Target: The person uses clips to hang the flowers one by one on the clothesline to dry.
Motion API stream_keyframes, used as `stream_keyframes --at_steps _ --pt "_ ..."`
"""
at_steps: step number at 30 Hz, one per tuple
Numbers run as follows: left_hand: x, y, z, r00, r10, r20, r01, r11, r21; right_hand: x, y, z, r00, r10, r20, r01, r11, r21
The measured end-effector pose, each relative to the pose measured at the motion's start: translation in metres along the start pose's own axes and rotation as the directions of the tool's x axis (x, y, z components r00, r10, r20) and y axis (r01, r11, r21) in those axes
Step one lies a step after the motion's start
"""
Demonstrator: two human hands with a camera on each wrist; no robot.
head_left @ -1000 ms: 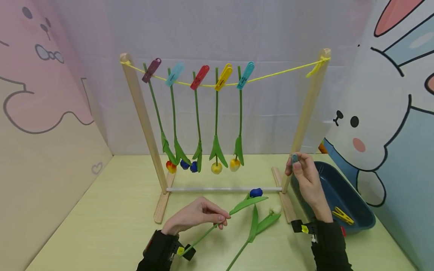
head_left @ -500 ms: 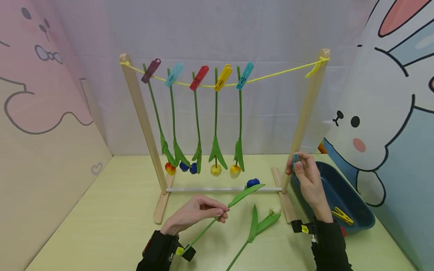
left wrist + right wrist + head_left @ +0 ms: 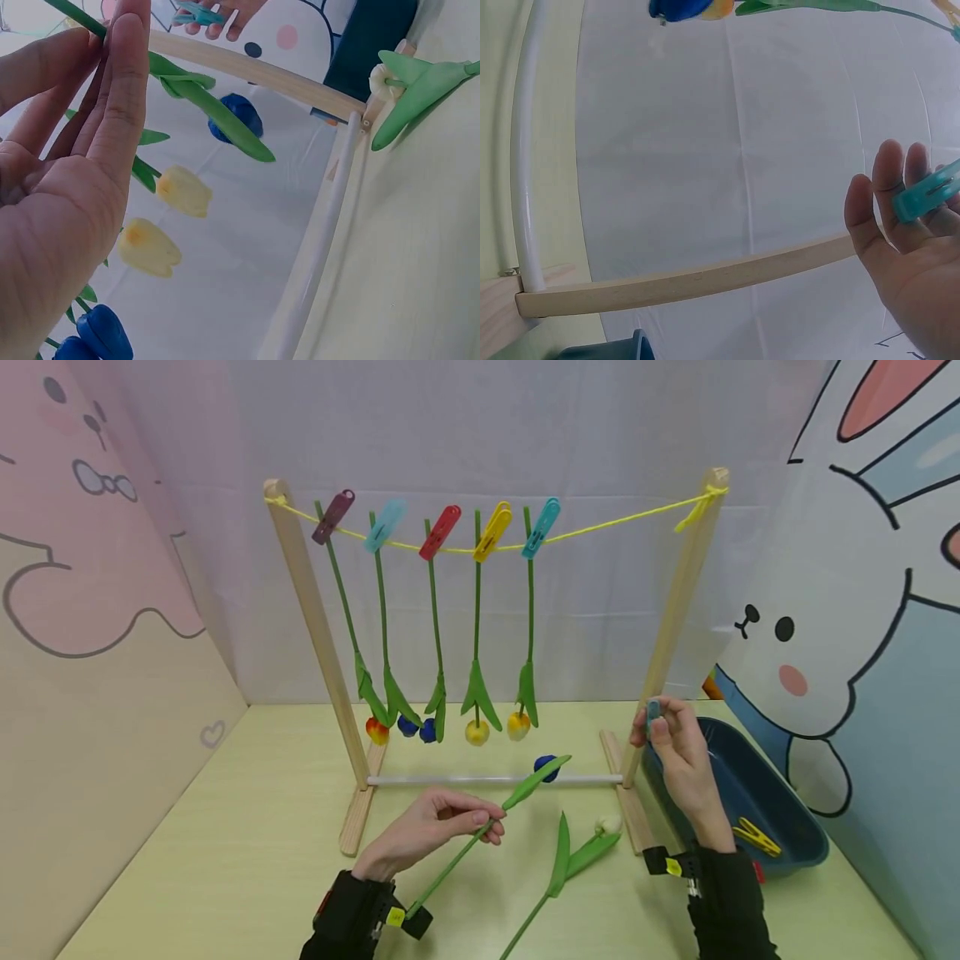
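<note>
In the head view my left hand (image 3: pixel 435 828) pinches the green stem of an artificial blue tulip (image 3: pixel 546 767) between thumb and fingers. The tulip slants up to the right, its bloom in front of the white crossbar. Beside the right post, my right hand (image 3: pixel 681 760) holds a teal clothespin (image 3: pixel 928 192), seen most plainly in the right wrist view. On the table between the hands lies a white tulip (image 3: pixel 588 857). Behind them, several tulips hang bloom-down from a yellow string (image 3: pixel 615 526), each stem held by a clothespin, such as the yellow clothespin (image 3: pixel 492 531).
A wooden frame carries the string; its left post (image 3: pixel 315 627) and right post (image 3: pixel 678 618) are joined low down by a white crossbar (image 3: pixel 465 781). At the right stands a dark blue tub (image 3: pixel 813 852) with a yellow clothespin (image 3: pixel 757 837) in it.
My left hand has shifted slightly up and left, and the blue tulip has tilted more upright, its bloom rising and moving left. My right hand has stayed almost still with the clothespin.
</note>
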State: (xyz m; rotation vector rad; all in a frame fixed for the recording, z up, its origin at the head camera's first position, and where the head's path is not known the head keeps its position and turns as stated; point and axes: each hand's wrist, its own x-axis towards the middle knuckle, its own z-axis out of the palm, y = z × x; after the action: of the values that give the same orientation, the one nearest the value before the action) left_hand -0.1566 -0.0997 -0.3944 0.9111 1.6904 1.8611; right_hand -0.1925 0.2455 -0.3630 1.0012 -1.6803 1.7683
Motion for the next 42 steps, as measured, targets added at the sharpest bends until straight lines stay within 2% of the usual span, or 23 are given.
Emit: stream_keyframes --at_steps 7,12,14,19,25,31,36,39,42 --pt "0.0 0.004 0.002 0.999 0.049 -0.021 -0.049 0.999 -0.002 0.0 0.0 -0.001 1.0 0.005 -0.006 -0.005 1.0 -0.01" --pt "-0.001 0.005 0.004 0.994 0.037 -0.101 -0.038 0.999 -0.006 0.001 0.0 0.0 1.0 -0.01 -0.024 0.009 0.999 -0.04" --pt "-0.001 0.004 0.006 0.989 0.06 -0.133 -0.06 0.998 -0.001 0.001 0.0 0.0 0.999 -0.026 -0.035 0.024 0.998 -0.055" --pt "0.002 0.004 0.01 0.966 0.171 -0.192 -0.159 0.984 0.078 0.002 0.001 0.0 0.996 -0.04 -0.083 0.031 0.994 -0.106" --pt "0.006 0.005 0.015 0.932 0.262 -0.251 -0.217 0.957 0.193 0.002 0.0 -0.001 0.989 -0.034 -0.142 0.014 0.99 -0.14" --pt "0.008 0.002 0.019 0.899 0.315 -0.304 -0.23 0.931 0.285 0.004 -0.004 0.001 0.984 -0.054 -0.167 0.012 0.97 -0.244" --pt "0.01 0.002 0.021 0.872 0.352 -0.342 -0.216 0.901 0.378 0.002 -0.005 0.001 0.975 -0.035 -0.219 -0.024 0.966 -0.258" --pt "0.015 0.004 0.023 0.866 0.356 -0.352 -0.203 0.892 0.404 0.002 -0.007 0.001 0.963 -0.017 -0.269 -0.069 0.95 -0.305" --pt "0.021 0.007 0.024 0.863 0.377 -0.335 -0.223 0.881 0.419 0.002 -0.009 0.0 0.956 -0.01 -0.292 -0.094 0.935 -0.342"
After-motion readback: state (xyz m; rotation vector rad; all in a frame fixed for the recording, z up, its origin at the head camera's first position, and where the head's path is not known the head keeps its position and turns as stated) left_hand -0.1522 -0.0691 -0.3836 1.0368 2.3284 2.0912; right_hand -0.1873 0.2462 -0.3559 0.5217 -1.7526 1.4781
